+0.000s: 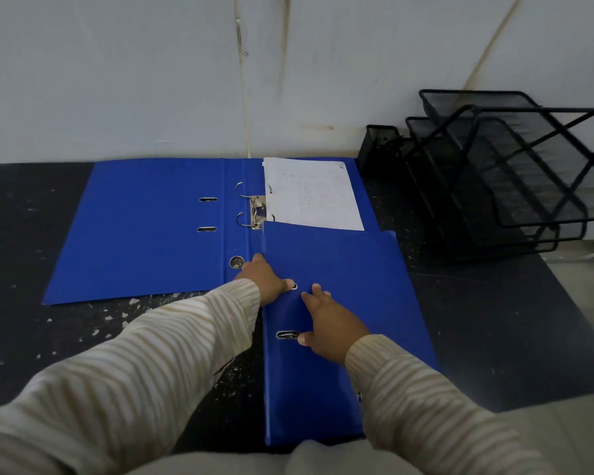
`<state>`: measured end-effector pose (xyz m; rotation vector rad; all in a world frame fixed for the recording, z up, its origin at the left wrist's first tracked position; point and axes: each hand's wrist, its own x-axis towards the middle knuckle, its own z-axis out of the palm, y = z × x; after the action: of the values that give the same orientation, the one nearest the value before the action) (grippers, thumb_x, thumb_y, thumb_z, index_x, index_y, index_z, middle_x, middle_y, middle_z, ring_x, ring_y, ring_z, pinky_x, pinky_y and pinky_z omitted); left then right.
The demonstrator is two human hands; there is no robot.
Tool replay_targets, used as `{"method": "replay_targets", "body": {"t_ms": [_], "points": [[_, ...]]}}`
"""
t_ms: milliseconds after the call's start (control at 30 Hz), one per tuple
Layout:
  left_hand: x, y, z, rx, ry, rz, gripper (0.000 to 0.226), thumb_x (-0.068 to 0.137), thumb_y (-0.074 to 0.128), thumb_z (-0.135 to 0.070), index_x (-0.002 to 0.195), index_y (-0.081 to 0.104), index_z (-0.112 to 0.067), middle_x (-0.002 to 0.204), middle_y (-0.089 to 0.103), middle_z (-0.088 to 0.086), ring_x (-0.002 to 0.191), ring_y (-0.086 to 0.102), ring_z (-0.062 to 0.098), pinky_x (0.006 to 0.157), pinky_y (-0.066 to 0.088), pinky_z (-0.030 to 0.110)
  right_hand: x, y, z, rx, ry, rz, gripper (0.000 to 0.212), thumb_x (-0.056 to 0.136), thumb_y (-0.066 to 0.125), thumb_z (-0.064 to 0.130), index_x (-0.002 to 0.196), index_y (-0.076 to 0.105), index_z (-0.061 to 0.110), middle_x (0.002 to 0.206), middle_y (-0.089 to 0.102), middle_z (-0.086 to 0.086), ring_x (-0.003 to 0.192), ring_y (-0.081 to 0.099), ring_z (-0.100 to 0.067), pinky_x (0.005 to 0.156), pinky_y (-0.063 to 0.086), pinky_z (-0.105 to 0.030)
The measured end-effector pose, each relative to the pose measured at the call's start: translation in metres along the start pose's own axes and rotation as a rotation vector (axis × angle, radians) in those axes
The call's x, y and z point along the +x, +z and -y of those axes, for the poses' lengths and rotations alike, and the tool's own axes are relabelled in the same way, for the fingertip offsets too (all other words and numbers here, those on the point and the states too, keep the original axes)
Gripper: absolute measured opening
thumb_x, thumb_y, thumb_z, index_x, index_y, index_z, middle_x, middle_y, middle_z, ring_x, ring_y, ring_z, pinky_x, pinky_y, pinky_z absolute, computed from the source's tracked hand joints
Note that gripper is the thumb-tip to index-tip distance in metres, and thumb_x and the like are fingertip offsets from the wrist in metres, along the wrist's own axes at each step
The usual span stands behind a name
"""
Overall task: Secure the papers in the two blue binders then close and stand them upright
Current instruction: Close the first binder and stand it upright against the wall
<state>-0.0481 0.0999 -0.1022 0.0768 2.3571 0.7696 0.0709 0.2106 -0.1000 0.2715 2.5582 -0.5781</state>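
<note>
Left grip (pixel 266 281) around closed binder (pixel 340 323) spine, right (pixel 330 325) flat, on speckled dark table (pixel 100 330) by stained wall (pixel 151 80)

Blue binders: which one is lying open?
The far binder, spread flat with its rings and papers showing. The near binder is closed, with both hands on its cover.

Both arms reach forward, left hand (pixel 266 281) curled, right hand (pixel 330 325) flat with fingers spread.
</note>
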Motion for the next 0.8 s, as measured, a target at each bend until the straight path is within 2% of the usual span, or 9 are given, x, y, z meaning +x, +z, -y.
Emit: {"method": "replay_targets", "body": {"t_ms": [100,200,267,467,667,800], "points": [[-0.010,0.010,0.015,-0.121,0.068,-0.035,0.073,0.081,0.070,-0.039,0.139,0.034,-0.012,0.140,0.043,0.013,0.122,0.050,0.031,0.099,0.046,0.042,-0.004,0.006,0.000,-0.005,0.051,-0.025,0.076,0.091,0.056,0.032,0.149,0.009,0.021,0.160,-0.005,0.000,0.147,0.006,-0.021,0.109,0.035,-0.040],[-0.025,0.023,0.030,-0.124,0.088,0.006,0.097,0.081,0.071,-0.038,0.151,0.008,-0.016,0.150,0.029,0.012,0.134,0.038,0.031,0.107,0.040,0.043,-0.007,0.011,-0.002,0.021,0.085,-0.052,0.074,0.092,0.053,0.037,0.149,0.009,0.021,0.160,-0.003,-0.001,0.146,0.008,-0.021,0.111,0.033,-0.039],[-0.034,0.027,0.041,-0.166,0.107,0.062,0.105,0.079,0.073,-0.035,0.152,0.000,-0.018,0.150,0.031,0.010,0.134,0.039,0.030,0.106,0.041,0.045,-0.009,0.012,-0.005,0.016,0.079,-0.053,0.073,0.092,0.052,0.039,0.149,0.009,0.021,0.160,-0.003,-0.001,0.146,0.007,-0.020,0.111,0.030,-0.037],[-0.054,0.026,0.057,-0.253,0.163,0.191,0.095,0.086,0.067,-0.027,0.152,-0.002,-0.024,0.150,0.034,0.005,0.126,0.048,0.024,0.103,0.046,0.041,-0.012,0.013,-0.012,-0.071,0.019,-0.035,0.070,0.095,0.048,0.034,0.150,0.006,0.022,0.159,-0.008,0.001,0.147,0.003,-0.020,0.105,0.035,-0.035],[-0.060,0.032,0.048,-0.172,0.144,0.095,0.094,0.083,0.070,-0.028,0.151,0.007,-0.018,0.146,0.040,0.007,0.129,0.045,0.028,0.103,0.044,0.046,-0.016,0.015,-0.015,-0.095,0.004,-0.012,0.071,0.096,0.047,0.032,0.150,0.003,0.022,0.159,-0.013,0.001,0.147,-0.001,-0.019,0.104,0.037,-0.035],[-0.062,0.040,0.039,-0.041,0.065,0.016,0.096,0.084,0.068,-0.032,0.151,0.003,-0.013,0.152,0.029,0.011,0.133,0.040,0.030,0.106,0.041,0.044,-0.015,0.017,-0.014,-0.122,-0.003,-0.028,0.070,0.096,0.047,0.032,0.150,0.004,0.021,0.159,-0.011,0.000,0.147,0.001,-0.020,0.101,0.040,-0.035]]}}
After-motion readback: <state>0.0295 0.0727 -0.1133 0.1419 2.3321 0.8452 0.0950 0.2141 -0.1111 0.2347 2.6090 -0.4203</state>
